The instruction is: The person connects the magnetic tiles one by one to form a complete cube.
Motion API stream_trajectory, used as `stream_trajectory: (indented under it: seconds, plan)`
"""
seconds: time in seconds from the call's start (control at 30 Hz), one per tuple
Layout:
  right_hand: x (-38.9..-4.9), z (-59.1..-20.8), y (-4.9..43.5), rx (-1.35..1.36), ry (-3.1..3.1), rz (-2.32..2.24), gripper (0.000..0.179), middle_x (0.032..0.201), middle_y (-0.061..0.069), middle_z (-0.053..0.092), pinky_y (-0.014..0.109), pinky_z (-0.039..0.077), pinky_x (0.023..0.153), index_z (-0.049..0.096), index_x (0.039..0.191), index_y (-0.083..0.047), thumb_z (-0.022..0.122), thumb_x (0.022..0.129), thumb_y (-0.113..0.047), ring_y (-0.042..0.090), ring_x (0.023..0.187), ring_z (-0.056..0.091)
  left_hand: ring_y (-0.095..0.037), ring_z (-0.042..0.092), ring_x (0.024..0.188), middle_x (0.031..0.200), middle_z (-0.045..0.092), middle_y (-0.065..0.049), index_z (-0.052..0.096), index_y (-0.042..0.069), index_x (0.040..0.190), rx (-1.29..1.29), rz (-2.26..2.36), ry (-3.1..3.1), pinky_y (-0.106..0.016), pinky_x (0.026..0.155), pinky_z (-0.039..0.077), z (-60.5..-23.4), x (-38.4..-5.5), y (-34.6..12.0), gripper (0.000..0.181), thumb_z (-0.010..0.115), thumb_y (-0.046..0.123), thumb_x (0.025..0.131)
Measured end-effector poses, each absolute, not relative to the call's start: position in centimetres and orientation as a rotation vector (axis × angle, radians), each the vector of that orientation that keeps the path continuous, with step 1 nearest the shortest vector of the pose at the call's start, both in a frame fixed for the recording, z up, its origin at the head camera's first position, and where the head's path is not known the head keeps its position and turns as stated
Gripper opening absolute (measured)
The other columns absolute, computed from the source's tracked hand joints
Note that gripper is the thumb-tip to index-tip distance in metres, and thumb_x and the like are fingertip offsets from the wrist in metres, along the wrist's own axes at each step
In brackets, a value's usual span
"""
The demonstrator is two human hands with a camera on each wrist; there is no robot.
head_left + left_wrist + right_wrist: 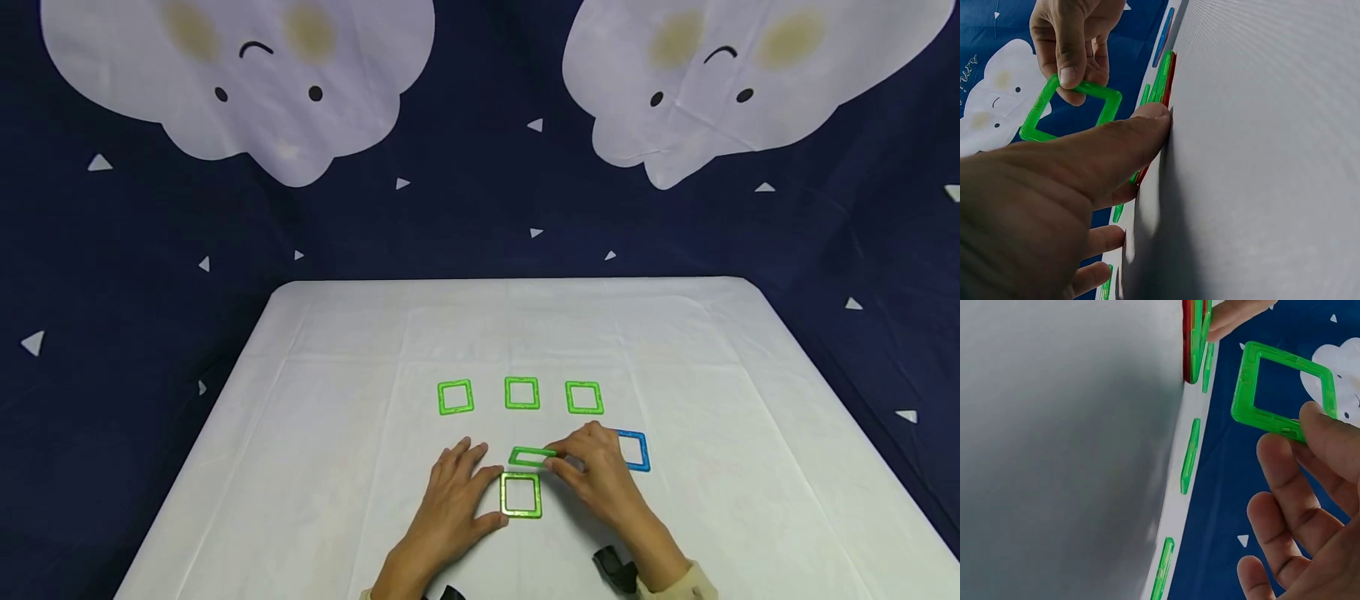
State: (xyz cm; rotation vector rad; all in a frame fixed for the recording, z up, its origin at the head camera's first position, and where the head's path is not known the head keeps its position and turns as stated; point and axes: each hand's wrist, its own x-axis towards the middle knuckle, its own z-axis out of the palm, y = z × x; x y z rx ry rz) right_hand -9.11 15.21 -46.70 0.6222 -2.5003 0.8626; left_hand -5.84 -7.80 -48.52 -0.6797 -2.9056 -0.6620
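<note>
My right hand (600, 467) pinches one edge of a green square magnetic tile (528, 463) with an open middle, thumb against the fingers. That tile is held up tilted, off the table. Just below it in the head view lies a short stack of square magnetic tiles (521, 513), green on top with a red layer (1187, 350) underneath. My left hand (453, 492) holds this stack between thumb and index finger, at its two left corners. The other left fingers are spread. Partly hidden behind the right hand is a blue square tile (643, 452).
Beyond the hands, three green square tiles lie apart in a row: left (456, 410), middle (522, 406) and right (585, 411). A white cloth covers the table (337, 433). Behind it hangs a dark blue curtain (480, 225) with clouds. A black strap (615, 569) is at the right wrist.
</note>
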Motion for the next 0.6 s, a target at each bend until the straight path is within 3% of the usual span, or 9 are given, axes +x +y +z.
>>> stream_trajectory:
  seconds: [0.6]
  plan:
    - [-9.39,-47.05,14.28,0.649,-2.521,0.731,0.02,0.068,-0.015,0.066,0.035,0.038,0.077,0.075,0.077,-0.02,0.085,0.06,-0.018,0.0,0.072,0.045,-0.033,0.036,0.136,0.136,0.052,-0.009,0.061,0.019,0.119,-0.68,-0.679,-2.879,-0.053,0.108,0.03,-48.63,-5.78,-7.92,0.058,0.075,0.048,0.07]
